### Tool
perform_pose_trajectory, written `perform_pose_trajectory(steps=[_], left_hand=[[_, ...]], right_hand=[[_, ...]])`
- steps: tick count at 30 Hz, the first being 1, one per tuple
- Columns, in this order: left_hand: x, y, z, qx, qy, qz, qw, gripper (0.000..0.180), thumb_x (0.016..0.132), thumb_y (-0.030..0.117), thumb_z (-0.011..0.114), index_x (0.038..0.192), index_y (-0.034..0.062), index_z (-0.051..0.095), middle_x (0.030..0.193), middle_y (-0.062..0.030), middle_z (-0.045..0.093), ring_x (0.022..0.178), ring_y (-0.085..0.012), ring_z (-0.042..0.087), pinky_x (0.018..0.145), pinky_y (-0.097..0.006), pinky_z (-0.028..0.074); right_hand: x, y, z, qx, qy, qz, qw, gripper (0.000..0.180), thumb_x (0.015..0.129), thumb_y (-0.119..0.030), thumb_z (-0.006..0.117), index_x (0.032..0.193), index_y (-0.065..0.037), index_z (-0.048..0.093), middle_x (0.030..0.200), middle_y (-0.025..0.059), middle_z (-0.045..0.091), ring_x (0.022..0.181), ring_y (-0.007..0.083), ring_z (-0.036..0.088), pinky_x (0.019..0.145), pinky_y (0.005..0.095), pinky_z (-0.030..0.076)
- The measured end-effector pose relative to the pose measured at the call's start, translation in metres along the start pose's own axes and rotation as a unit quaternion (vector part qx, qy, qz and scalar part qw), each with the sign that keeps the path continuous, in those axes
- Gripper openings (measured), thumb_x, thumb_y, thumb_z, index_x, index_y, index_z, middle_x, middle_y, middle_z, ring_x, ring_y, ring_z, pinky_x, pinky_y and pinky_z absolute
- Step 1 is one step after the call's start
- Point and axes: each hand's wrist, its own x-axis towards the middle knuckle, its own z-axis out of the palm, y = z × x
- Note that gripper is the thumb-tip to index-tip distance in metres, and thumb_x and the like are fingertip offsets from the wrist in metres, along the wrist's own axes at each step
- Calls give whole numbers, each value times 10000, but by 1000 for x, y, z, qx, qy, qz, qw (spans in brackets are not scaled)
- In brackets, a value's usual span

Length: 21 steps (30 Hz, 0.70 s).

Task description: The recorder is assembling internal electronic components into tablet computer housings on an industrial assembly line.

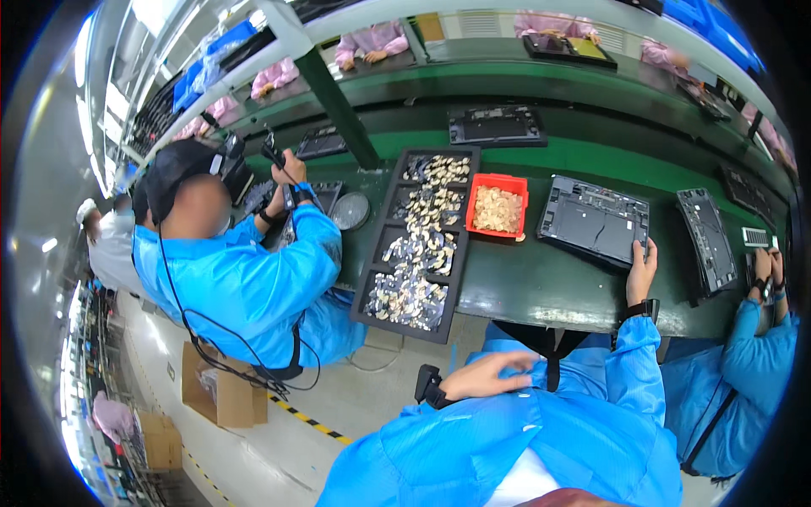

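Note:
On the green bench, an opened laptop base [594,213] lies at a slant, with a circuit strip along its far side and dark flat panels below. My right hand [642,275] grips its near right corner, fingers along the edge. My left hand [490,377] is held in front of my body, off the bench, fingers stretched out and slightly blurred, with nothing in it. Left of the laptop base stands a red bin [471,226] of small tan pieces. Beside that, a long black compartment tray [365,296] holds many small gold and dark parts.
A co-worker [245,262] in blue works at the left, near a round clear dish [350,211]. Another opened base [706,241] lies to the right, by a second co-worker's hands [767,269]. One more base [497,127] sits farther back. A green post [338,106] rises behind the tray.

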Motion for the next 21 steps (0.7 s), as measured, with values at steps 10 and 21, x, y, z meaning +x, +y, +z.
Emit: perform_pose_trajectory(steps=[10,21], left_hand=[[64,-33,1,49,-312,-101,944,488,963,293,766,1273,-72,677,1108,-157,788,987,-206,766,880,-320,601],[86,23,-8,-61,-111,-94,988,280,1014,229,723,1173,0,756,1099,-71,790,968,-131,729,859,-309,573]], right_hand=[[-5,14,-3,75,-34,64,995,442,1042,-193,673,1400,30,540,1267,99,632,1125,159,583,1011,304,456],[-9,-18,-19,113,-72,149,980,508,1049,-183,669,1484,-8,472,1336,101,586,1162,155,573,983,307,479]])
